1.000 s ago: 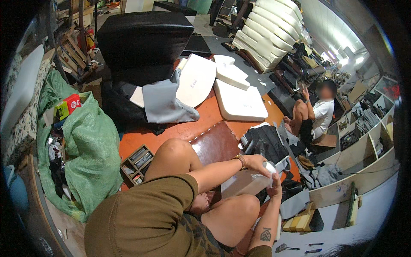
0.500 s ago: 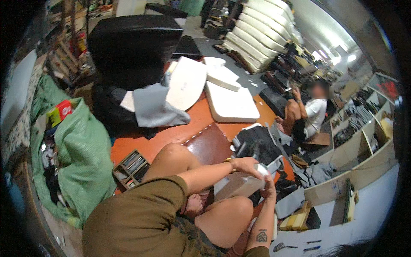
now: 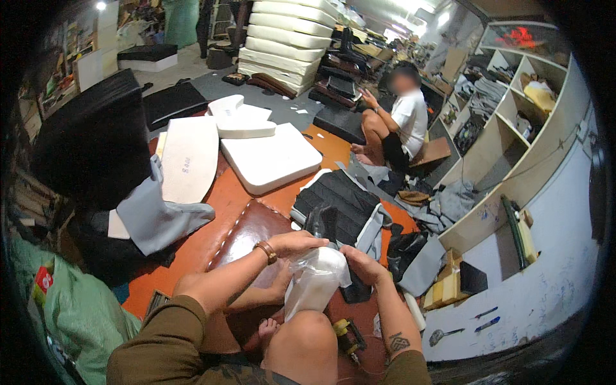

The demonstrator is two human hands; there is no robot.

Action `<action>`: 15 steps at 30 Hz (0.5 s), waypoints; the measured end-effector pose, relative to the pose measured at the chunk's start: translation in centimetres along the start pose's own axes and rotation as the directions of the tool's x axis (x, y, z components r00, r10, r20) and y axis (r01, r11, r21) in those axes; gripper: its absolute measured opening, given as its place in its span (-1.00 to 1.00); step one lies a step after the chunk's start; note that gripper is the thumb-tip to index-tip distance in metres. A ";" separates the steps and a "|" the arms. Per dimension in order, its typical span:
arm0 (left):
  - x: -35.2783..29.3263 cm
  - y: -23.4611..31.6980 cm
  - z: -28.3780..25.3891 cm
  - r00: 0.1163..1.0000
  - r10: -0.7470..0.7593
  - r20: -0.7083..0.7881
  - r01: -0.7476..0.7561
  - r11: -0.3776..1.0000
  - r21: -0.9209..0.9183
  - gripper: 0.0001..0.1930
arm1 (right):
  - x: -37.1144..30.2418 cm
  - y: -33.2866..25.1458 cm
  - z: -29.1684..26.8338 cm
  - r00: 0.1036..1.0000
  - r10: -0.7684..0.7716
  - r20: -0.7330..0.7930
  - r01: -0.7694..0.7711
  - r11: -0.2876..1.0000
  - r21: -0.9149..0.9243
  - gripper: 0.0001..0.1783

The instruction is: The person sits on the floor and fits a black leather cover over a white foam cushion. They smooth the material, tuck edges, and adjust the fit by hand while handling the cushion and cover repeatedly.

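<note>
A pale, padded-looking block (image 3: 310,292) stands tilted between my legs. Clear plastic film (image 3: 326,261) covers its upper end, bunched and wrinkled. My left hand (image 3: 298,244) lies along the film's upper left side, fingers stretched out. On the right side of the same end, my right hand (image 3: 363,264) rests with its fingers extended and its palm toward the film. Both hands appear to touch the plastic. The inner sides of the fingers are partly hidden. Beside my knee on the floor is a yellow-and-black tool (image 3: 348,335), partly hidden.
White foam cushions (image 3: 273,157) and a cream panel (image 3: 187,160) lie ahead. Black quilted fabric (image 3: 339,199) is just beyond my hands. A person (image 3: 401,115) sits at the far right by wooden shelves (image 3: 497,151). A green sack (image 3: 77,301) stands at left.
My view has swung right. My hands have moved from gripping the block's end to flatter positions either side of it. The block now stands more upright, with the plastic film plainly visible.
</note>
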State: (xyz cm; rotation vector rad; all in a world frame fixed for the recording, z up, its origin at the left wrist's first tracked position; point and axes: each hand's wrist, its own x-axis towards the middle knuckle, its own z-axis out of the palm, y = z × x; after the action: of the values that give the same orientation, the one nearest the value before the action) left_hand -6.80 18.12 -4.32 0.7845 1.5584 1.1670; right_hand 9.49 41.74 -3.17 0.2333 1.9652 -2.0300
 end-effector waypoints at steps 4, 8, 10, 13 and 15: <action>1.6 1.4 -2.0 0.998 0.057 0.022 -0.061 0.959 0.277 -0.39 | 2.1 -0.4 -2.9 0.994 0.047 0.095 -0.033 0.990 -0.141 -0.70; 2.1 3.5 -2.8 0.995 0.096 -0.017 -0.072 0.848 0.524 -0.48 | 2.1 -4.7 -2.2 0.994 0.092 0.066 -0.072 0.964 -0.254 -0.71; 2.6 4.4 -2.8 0.984 0.170 -0.055 -0.099 0.776 0.623 -0.56 | 3.3 -3.8 -2.8 0.998 0.045 0.046 -0.024 0.928 -0.373 -0.72; 3.3 4.6 -2.6 0.953 0.283 -0.111 -0.156 0.768 0.621 -0.64 | 4.2 -4.5 -3.3 0.994 0.022 -0.109 -0.079 0.829 -0.553 -0.73; 4.0 5.2 -2.1 0.908 0.395 -0.138 -0.220 0.731 0.646 -0.65 | 4.5 -4.2 -5.3 0.996 -0.037 -0.081 -0.010 0.859 -0.513 -0.73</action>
State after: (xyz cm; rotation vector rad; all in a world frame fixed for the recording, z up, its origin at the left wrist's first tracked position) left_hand -10.32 22.79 -0.61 1.4186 2.1485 1.0147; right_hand 3.36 46.56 -0.92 0.1860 2.4794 -1.4406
